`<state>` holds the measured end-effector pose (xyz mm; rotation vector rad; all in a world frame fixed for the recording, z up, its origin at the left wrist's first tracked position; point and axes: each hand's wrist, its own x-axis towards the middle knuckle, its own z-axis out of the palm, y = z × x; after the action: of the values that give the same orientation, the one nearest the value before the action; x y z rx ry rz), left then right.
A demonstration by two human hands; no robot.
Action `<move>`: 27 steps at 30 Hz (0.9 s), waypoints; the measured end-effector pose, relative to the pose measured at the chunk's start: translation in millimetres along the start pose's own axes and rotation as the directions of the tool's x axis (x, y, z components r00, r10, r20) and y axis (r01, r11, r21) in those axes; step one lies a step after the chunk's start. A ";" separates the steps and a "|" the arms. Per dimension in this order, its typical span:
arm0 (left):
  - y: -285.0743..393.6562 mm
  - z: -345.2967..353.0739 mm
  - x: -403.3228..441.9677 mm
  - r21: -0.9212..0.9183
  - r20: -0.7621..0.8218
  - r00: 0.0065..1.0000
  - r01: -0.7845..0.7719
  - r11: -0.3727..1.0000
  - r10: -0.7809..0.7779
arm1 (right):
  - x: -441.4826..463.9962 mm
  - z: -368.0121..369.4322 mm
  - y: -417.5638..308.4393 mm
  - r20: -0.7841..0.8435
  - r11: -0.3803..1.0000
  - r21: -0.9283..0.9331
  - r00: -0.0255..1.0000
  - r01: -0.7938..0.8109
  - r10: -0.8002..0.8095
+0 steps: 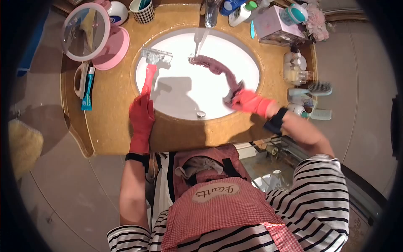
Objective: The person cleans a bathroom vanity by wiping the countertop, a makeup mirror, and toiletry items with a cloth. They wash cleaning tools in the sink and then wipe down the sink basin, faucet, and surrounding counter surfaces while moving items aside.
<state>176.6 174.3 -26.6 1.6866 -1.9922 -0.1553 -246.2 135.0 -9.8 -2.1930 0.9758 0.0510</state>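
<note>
My left hand (142, 115), in a red rubber glove, is closed round the pink handle of a squeegee-like tool (157, 56). Its clear, wide head hangs over the left side of the white sink basin (176, 94). At the basin's right edge my right hand (249, 102), also gloved in red and slightly blurred, grips a wet purplish-grey cloth (216, 67). The cloth stretches up and left to the stream of water (201, 42) below the faucet (211, 14). A round metal piece (201, 114) shows near the basin's front.
A round mirror (86, 31), pink lid (113, 48), toothpaste tube (87, 90) and checkered cup (143, 12) stand on the left. Bottles (241, 14), a tissue box (275, 25), small jars (297, 63) and a hairbrush (320, 88) line the right of the tan counter (111, 130).
</note>
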 end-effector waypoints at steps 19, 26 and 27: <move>14.2 -13.7 13.3 -0.068 0.130 0.990 0.063 0.996 -0.053 | 303.8 52.7 17.4 -0.678 0.980 0.199 0.717 -0.033 0.162; 12.2 -9.3 7.8 -0.025 0.079 0.997 -0.001 1.000 0.003 | 218.9 60.1 -6.7 -0.164 0.990 -0.051 0.977 0.131 -0.138; 12.7 -11.4 10.6 -0.015 0.096 0.995 -0.008 1.000 0.010 | 208.0 56.1 9.2 -0.130 0.989 -0.049 0.981 0.140 -0.146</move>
<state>169.5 169.8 -8.3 1.6900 -2.0631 -0.2514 -90.7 35.1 -120.8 -2.3214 0.8928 -0.1466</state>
